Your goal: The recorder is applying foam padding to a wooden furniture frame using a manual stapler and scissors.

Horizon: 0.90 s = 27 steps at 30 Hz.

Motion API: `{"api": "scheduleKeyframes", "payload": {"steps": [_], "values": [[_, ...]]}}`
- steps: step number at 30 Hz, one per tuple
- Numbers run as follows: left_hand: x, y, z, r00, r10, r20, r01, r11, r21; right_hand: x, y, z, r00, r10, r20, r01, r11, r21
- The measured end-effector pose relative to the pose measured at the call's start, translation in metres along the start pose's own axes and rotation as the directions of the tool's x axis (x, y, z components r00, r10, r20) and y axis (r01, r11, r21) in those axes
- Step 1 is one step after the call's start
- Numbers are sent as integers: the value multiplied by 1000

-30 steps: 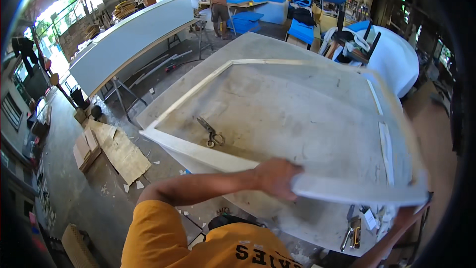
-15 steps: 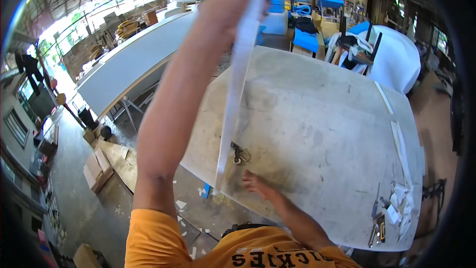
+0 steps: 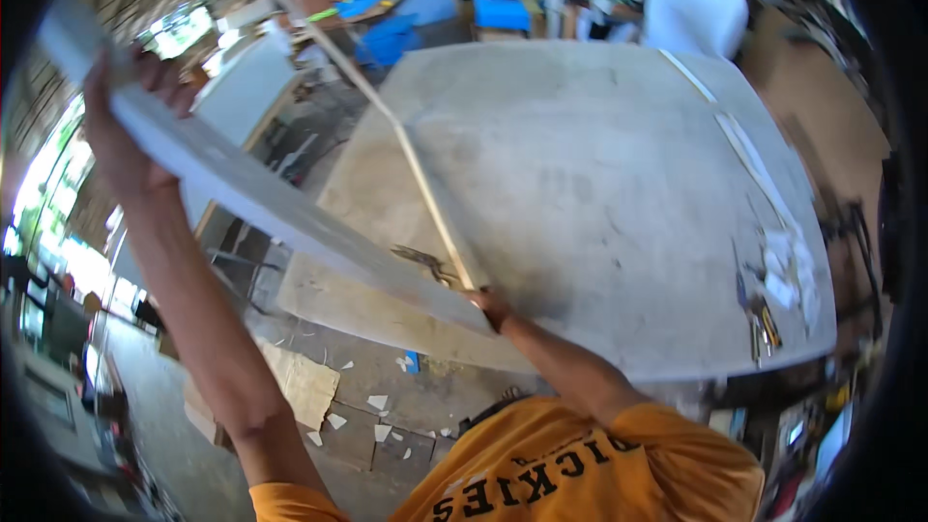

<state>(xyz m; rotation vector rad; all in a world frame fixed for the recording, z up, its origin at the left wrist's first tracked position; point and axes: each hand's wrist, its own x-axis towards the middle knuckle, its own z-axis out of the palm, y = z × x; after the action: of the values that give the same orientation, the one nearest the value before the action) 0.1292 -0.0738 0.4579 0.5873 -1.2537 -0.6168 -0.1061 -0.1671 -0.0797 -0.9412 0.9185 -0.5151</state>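
Note:
A long white board (image 3: 280, 208) slants from the upper left to the middle of the view. My left hand (image 3: 135, 126) is closed round its raised upper part, with the fingers curled over the edge. At its lower end my right hand (image 3: 491, 307) grips it, partly hidden behind it. A narrow tan strip (image 3: 416, 155) runs from beside my right hand to the upper left; whether it is joined to the board I cannot tell. Below both lies a broad grey tabletop (image 3: 599, 203), with a dark metal tool (image 3: 422, 259) like pliers near my right hand.
Along the table's right side lie thin white strips (image 3: 749, 155), crumpled white scraps (image 3: 788, 271), a screwdriver (image 3: 740, 285) and a yellow-handled tool (image 3: 768, 324). Blue and white pieces (image 3: 416, 0) are piled beyond the table. White offcuts (image 3: 379, 404) litter the floor.
My left hand has swung down to the left, tilting the board. My right hand, open above the table before, now holds the board's lower end. The tan strip has come into view.

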Motion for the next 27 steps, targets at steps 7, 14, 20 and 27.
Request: {"api": "scheduleKeyframes", "payload": {"steps": [7,14,20,27], "values": [[-53,40,-38,975,40,218,-41,999,-2,-49,-3,-108,980,-160,-118,120,949,-290],[-235,-96,28,918,-219,-330,122,949,-289,-126,-17,-329,787,-368,-496,62,846,-530],[-365,-254,55,652,-524,-548,304,843,-444,-178,-43,-436,573,-434,-695,-291,685,-668],[-464,-372,70,526,-683,-506,326,712,-622,-179,-92,-511,668,-433,-605,-443,421,-791]]}}
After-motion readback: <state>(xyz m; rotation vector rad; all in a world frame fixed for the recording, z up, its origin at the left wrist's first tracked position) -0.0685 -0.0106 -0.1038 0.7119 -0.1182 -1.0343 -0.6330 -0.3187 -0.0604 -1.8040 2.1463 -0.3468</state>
